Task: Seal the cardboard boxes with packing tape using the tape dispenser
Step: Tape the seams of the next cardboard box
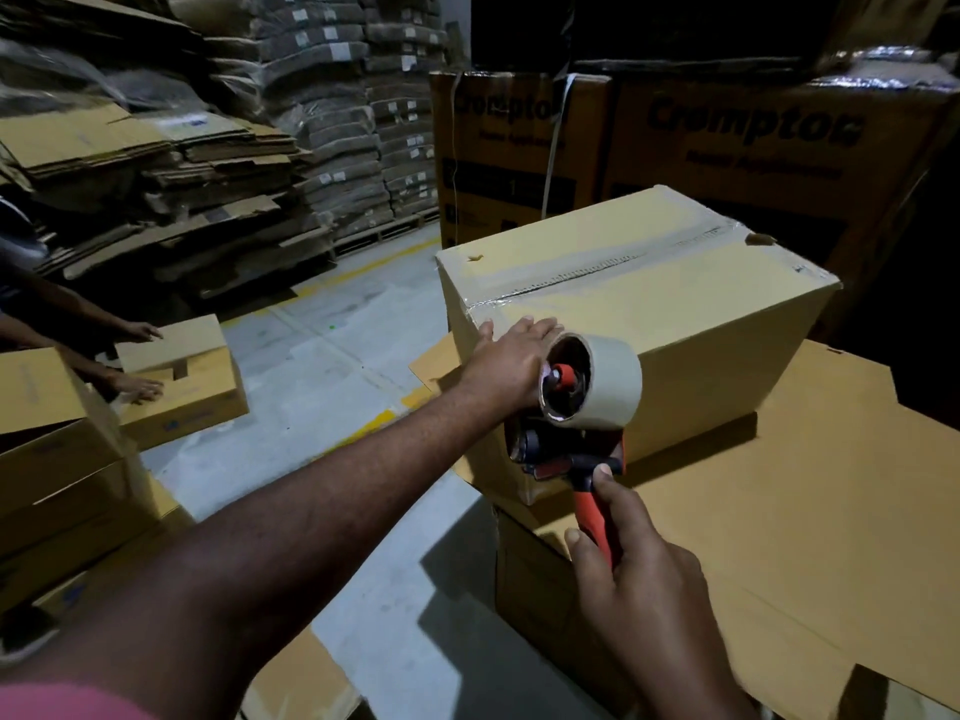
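One box (649,304) under left hand (511,356); dispenser (556,457) perhaps touching.

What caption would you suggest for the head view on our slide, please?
Left hand rests flat on a cardboard box; right hand grips the tape dispenser at its near face.

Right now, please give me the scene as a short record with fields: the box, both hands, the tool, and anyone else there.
box: closed, tape along the top seam
left hand: flat, fingers straight, on the box's near top edge
right hand: grips the dispenser by its red handle
roll: on the dispenser, just below the left hand
nearby: another person's hands on a small box, left
background: stacks of flat cardboard
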